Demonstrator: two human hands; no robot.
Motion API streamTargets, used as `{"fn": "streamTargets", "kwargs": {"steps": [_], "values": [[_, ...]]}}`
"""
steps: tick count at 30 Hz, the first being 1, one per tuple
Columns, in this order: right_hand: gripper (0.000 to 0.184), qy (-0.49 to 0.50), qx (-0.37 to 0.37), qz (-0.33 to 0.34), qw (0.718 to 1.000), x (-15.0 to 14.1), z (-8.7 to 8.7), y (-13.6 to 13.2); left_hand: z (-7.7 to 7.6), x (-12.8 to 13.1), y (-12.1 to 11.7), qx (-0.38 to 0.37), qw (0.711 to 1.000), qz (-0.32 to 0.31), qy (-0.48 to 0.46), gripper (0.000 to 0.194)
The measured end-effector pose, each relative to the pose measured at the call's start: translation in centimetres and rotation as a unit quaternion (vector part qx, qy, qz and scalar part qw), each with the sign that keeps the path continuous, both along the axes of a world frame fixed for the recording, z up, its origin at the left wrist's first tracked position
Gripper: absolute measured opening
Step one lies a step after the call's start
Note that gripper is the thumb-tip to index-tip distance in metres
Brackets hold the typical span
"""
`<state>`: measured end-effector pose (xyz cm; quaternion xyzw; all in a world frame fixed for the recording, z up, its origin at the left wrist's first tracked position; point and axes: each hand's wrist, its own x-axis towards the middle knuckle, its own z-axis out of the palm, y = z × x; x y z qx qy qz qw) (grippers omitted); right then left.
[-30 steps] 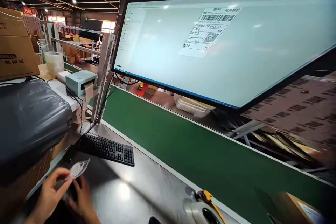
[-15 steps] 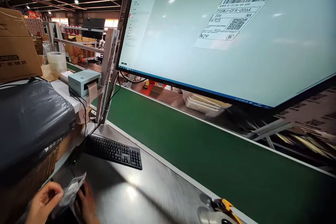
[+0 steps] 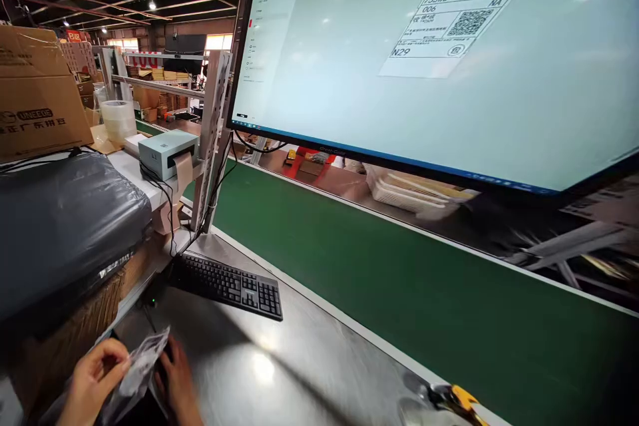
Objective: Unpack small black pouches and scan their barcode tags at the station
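At the lower left, my left hand [image 3: 97, 376] pinches a small clear plastic bag [image 3: 142, 369] between thumb and fingers. The bag is tilted, with its far corner up, and its contents are unclear. Behind it, my right hand [image 3: 177, 376] rests low over the metal table [image 3: 239, 359], fingers curved over a dark object that looks like a computer mouse. The bag hides most of that object, and a thin cable runs towards it. A black keyboard [image 3: 232, 285] lies beyond my hands.
A large monitor [image 3: 324, 93] showing a shipping label hangs over a green conveyor belt [image 3: 309, 219]. To the left are a label printer [image 3: 167, 153], tape rolls [image 3: 118, 121], a cardboard box [image 3: 42, 93] and grey plastic sheeting [image 3: 70, 219]. A yellow-and-black tape dispenser [image 3: 459, 399] sits front right.
The head view has shifted slightly, so most of the scene appears further right. My left hand still pinches the plastic bag, and my right hand stays low behind it.
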<state>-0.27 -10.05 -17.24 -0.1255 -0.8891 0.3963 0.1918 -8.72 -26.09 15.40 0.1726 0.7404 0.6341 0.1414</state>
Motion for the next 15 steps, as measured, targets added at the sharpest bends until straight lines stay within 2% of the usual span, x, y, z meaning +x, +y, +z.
{"fn": "streamTargets", "kwargs": {"steps": [2,4,6,8,9,10,12,13,15], "values": [[0.083,0.038,0.016,0.001,0.999,-0.2,0.4,0.0,0.4,0.1,0.1,-0.006,1.0,-0.006,0.002,0.042],[0.071,0.082,-0.003,-0.052,0.995,0.1,2.3,0.3,0.9,0.0,0.4,-0.017,1.0,-0.023,0.001,0.038],[0.061,0.139,-0.072,-0.164,0.974,1.2,6.3,1.4,1.4,0.0,1.2,-0.031,0.997,-0.064,-0.003,0.032],[0.057,0.195,-0.142,-0.252,0.937,3.2,12.2,3.4,1.9,0.0,2.5,-0.043,0.992,-0.122,-0.005,0.025],[0.058,0.215,-0.152,-0.251,0.931,4.5,15.5,4.5,2.1,0.1,3.4,-0.046,0.987,-0.154,-0.004,0.021],[0.066,0.228,-0.118,-0.214,0.942,5.8,18.9,5.5,2.3,0.3,4.3,-0.045,0.982,-0.185,0.0,0.017],[0.082,0.185,0.01,-0.075,0.98,8.2,25.2,7.3,2.6,1.0,6.2,-0.029,0.971,-0.238,0.012,0.011],[0.078,0.141,0.068,-0.011,0.988,9.3,27.8,7.9,2.6,1.4,7.2,-0.018,0.965,-0.261,0.019,0.009],[0.045,0.035,0.133,0.048,0.989,11.0,31.7,8.7,2.6,2.4,9.0,0.008,0.954,-0.299,0.032,0.009]]}}
